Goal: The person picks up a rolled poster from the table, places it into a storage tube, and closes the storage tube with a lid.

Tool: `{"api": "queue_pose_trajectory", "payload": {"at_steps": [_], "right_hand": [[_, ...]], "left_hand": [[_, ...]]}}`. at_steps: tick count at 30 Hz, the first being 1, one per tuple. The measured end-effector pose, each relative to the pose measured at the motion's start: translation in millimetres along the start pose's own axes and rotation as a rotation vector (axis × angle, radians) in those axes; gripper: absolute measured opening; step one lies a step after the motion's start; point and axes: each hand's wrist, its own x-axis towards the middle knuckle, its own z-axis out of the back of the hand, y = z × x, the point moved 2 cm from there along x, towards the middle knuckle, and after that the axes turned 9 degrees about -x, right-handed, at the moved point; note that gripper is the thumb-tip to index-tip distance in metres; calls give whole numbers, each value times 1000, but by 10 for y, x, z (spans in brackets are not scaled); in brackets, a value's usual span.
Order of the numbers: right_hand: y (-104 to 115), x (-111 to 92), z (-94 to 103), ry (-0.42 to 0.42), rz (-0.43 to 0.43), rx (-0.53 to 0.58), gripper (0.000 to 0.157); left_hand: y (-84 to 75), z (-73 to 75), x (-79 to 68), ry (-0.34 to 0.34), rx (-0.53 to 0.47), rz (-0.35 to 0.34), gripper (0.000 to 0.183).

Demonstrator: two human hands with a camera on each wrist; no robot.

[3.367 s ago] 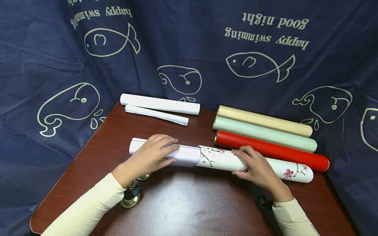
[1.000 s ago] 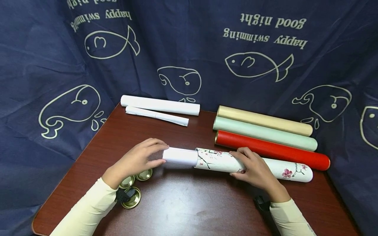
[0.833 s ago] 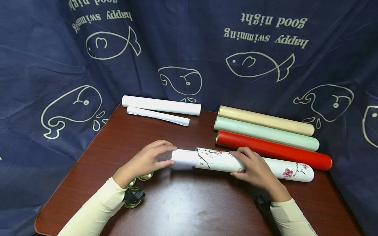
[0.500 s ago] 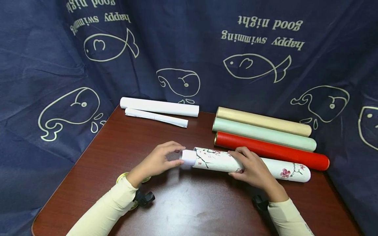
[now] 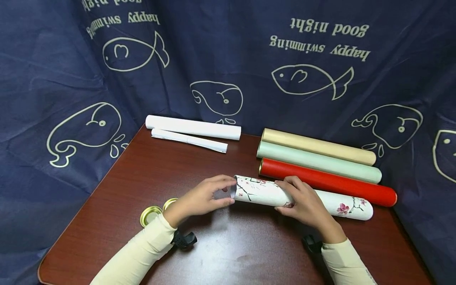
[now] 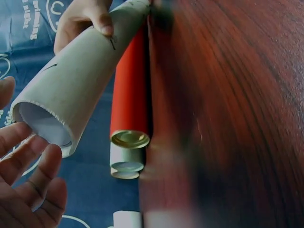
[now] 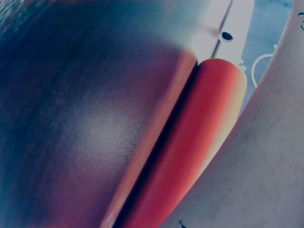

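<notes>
A white cardboard tube printed with plum blossoms lies across the middle of the head view, just above the table. My right hand grips it around the middle. At its left end, my left hand reaches to the mouth with fingertips and thumb at the rim. The left wrist view shows those fingers spread and loosely bent at the opening, where the white rolled paper sits inside. The right wrist view shows the tube's pale side close up, but not the right hand.
Behind the tube lie a red tube, a mint-green tube and a beige tube. Two white paper rolls rest at the back left. Gold metal lids lie partly behind the left forearm. A blue curtain hangs behind the brown table.
The white paper roll, sticking well out of the tube's left end before, has slid rightward inside. My left hand has moved right to the rim, while the right hand kept its grip.
</notes>
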Motion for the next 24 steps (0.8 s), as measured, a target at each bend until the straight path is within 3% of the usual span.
{"api": "queue_pose_trajectory", "payload": {"at_steps": [5,10,16,20,24], "right_hand": [[28,-7,-17,0,1,5,72],[35,-6,-20,-12,8,13,72],[4,22,15,-42,11,28,72],[-11,38,21,-37,12,26,72],[-12,32,9,-26,11,21,72]], "left_hand": [[-15,-71,-1,35,18,48,51],[-16,-46,-44,31,18,30,49],[4,201,-188,38,41,38,42],[84,396,-310,44,102,82,41],[177,528,-445,95,171,134,45]]}}
